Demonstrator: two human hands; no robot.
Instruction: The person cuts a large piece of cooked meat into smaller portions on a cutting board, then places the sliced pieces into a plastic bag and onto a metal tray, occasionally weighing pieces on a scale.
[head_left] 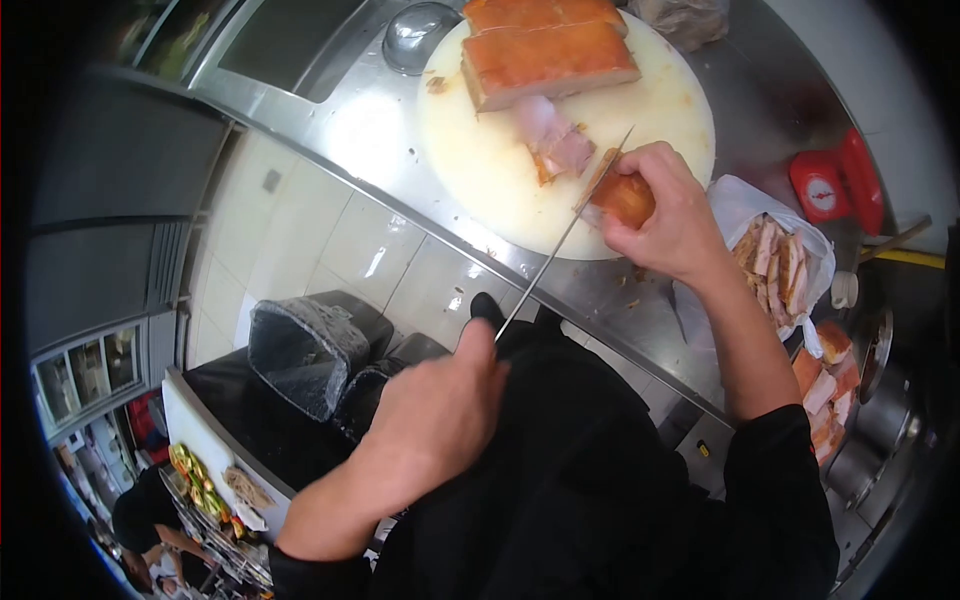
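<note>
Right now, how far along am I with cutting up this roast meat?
Looks done: the slices in the plastic bag. In hand: your right hand holds a browned chunk on the board, your left hand has the knife at its edge. Probably left: the large slabs at the board's far end, not yet sliced.

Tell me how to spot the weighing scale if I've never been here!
Find the big round white board on the metal counter. Look right, just past the plastic bag of meat strips. The scale is bright red with a round white dial, unlike the pale bag beside it.
</note>
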